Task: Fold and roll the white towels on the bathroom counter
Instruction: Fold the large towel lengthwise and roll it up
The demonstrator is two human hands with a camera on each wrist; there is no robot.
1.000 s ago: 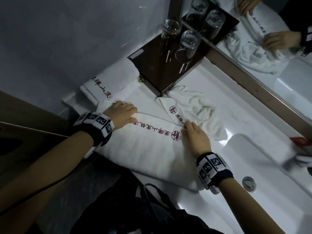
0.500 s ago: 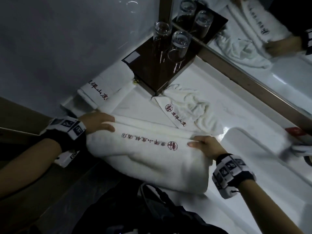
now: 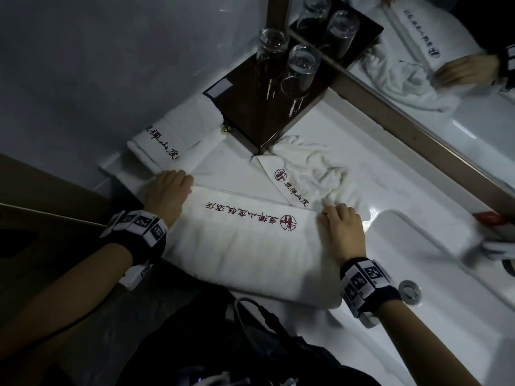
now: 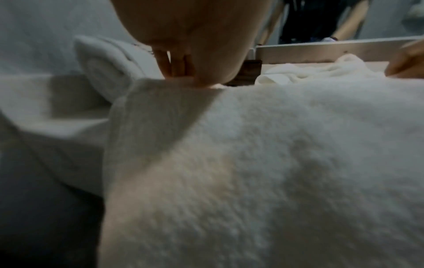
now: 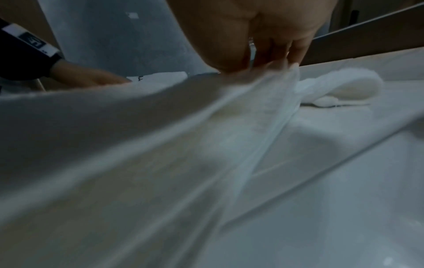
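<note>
A large folded white towel (image 3: 245, 246) with red lettering lies across the counter's front edge. My left hand (image 3: 170, 188) sits on its far left corner, fingers curled down over the edge; the left wrist view shows the heel of that hand (image 4: 195, 27) on the towel (image 4: 252, 163). My right hand (image 3: 340, 221) is at the far right corner, and in the right wrist view its fingertips (image 5: 275, 52) pinch the towel's raised edge (image 5: 263, 94). A rolled towel (image 3: 167, 143) lies at the back left. A crumpled small towel (image 3: 306, 174) lies behind the large one.
A dark brown tray (image 3: 278, 118) carrying two upturned glasses (image 3: 302, 71) stands in the corner against the mirror (image 3: 446, 79). The sink basin (image 3: 418, 274) drops away just right of my right hand. A grey wall closes the left side.
Half a second ago both hands gripped the towel's two ends with it bunched up nearer me. Now the towel lies flatter and both hands are back at its far corners.
</note>
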